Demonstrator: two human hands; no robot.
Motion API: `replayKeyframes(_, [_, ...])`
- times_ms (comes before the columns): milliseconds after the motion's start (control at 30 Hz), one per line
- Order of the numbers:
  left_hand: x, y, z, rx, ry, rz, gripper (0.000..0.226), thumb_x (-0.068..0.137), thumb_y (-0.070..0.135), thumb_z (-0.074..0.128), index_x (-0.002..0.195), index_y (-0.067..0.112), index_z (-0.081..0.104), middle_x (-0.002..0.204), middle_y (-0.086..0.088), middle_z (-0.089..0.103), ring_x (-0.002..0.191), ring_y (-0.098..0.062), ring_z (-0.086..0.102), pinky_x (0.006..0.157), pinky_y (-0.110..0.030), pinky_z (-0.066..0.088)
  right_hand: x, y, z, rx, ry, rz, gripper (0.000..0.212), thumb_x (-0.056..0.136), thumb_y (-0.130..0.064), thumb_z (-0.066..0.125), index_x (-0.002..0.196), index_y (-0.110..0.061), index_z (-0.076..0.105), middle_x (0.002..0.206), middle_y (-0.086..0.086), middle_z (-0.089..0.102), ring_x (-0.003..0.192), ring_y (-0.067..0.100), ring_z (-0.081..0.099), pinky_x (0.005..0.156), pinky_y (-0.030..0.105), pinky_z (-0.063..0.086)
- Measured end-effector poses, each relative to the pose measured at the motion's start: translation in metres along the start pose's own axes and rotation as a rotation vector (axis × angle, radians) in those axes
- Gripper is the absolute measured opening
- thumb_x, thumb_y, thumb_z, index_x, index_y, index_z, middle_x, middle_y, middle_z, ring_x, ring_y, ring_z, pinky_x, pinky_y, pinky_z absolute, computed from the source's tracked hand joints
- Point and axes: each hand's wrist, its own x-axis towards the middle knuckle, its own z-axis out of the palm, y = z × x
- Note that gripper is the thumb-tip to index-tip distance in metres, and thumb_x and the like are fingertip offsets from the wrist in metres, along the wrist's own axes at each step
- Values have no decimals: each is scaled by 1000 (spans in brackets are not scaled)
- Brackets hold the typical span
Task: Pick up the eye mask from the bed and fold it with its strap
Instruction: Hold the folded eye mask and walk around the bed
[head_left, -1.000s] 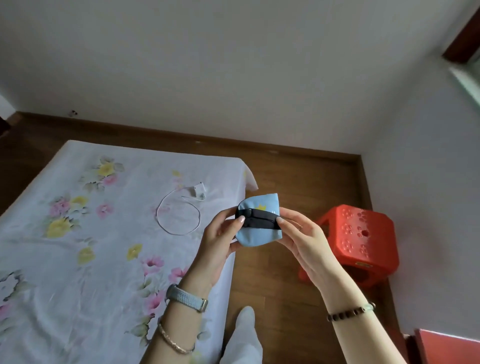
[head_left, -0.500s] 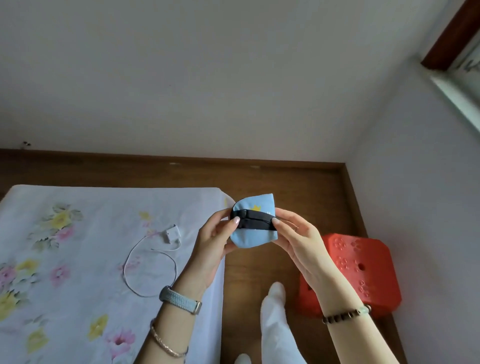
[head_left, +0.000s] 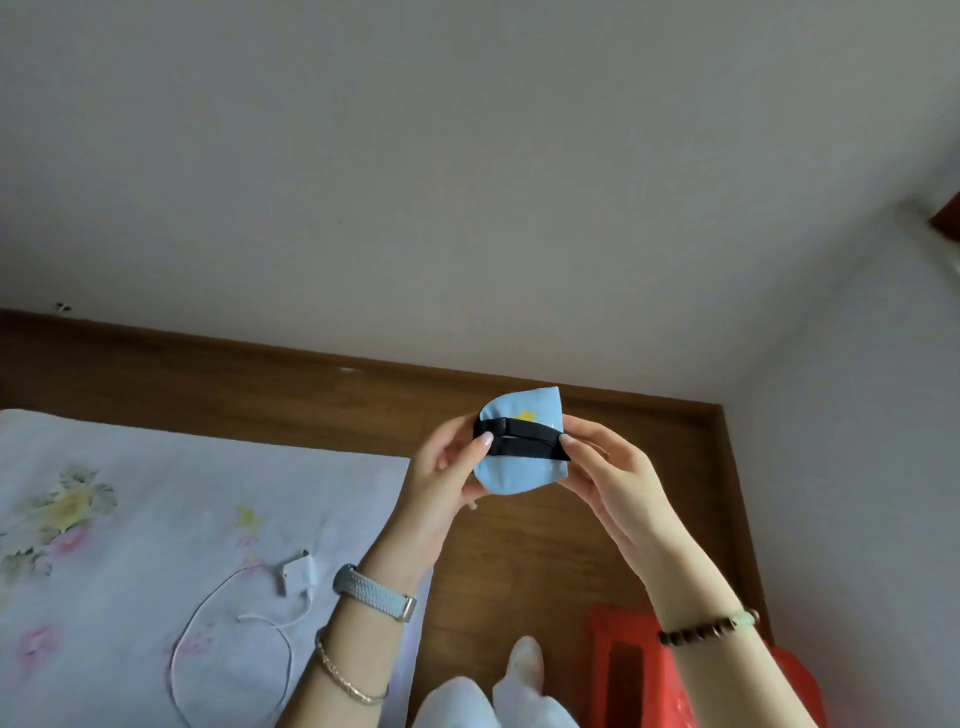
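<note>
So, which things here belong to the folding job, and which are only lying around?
Belong to the job:
- eye mask, light blue, folded, held up by both hands
- strap, black, wrapped across the mask
- left hand and right hand, each with a grip on one side

Only lying around:
- white charger and cable on the bed
- red stool on the floor

1. The bed (head_left: 156, 467) fills the lower left of the view. It is covered by a white sheet with a pale print of yellow and pink flowers.
2. On the sheet, near the right edge of the bed, lies a thin white cable (head_left: 228, 639) in a loose loop, with a small white plug (head_left: 297, 571) at its upper end.
3. The wooden floor (head_left: 519, 545) runs beyond the bed and along its right side.
4. A red plastic stool (head_left: 639, 670) stands on the floor at the lower right.
</note>
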Motion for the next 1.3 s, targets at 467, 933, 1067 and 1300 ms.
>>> replayKeyframes(467, [169, 49, -11, -118, 158, 64, 23, 94, 14, 63, 108, 28, 74, 111, -1, 77, 109, -19, 71, 75, -31, 60, 195, -60, 30, -3, -165, 57, 20, 97, -7, 57, 113, -6, 69, 99, 5, 79, 92, 17, 76, 73, 24, 60])
replayKeyframes(933, [342, 131, -91, -264, 306, 148, 35, 93, 17, 63, 128, 12, 63, 124, -13, 70, 116, -26, 68, 87, -41, 59, 407, -130, 147, -97, -378, 63, 19, 97, -5, 56, 109, -11, 69, 94, 3, 80, 86, 13, 76, 72, 22, 58])
replayKeyframes(1067, [364, 150, -126, -310, 396, 184, 34, 94, 15, 61, 129, 12, 62, 123, -11, 71, 114, -24, 69, 82, -34, 60, 450, -135, 195, -110, -486, 93, 19, 96, -5, 58, 108, -11, 71, 97, 7, 80, 88, 16, 76, 72, 23, 59])
replayKeyframes(1300, [393, 172, -198, -385, 712, 219, 33, 90, 9, 66, 123, 10, 63, 120, -10, 71, 113, -26, 69, 80, -36, 62, 515, -128, 303, -188, -725, 147, 19, 96, -5, 58, 108, -12, 72, 97, 7, 80, 89, 16, 76, 73, 24, 59])
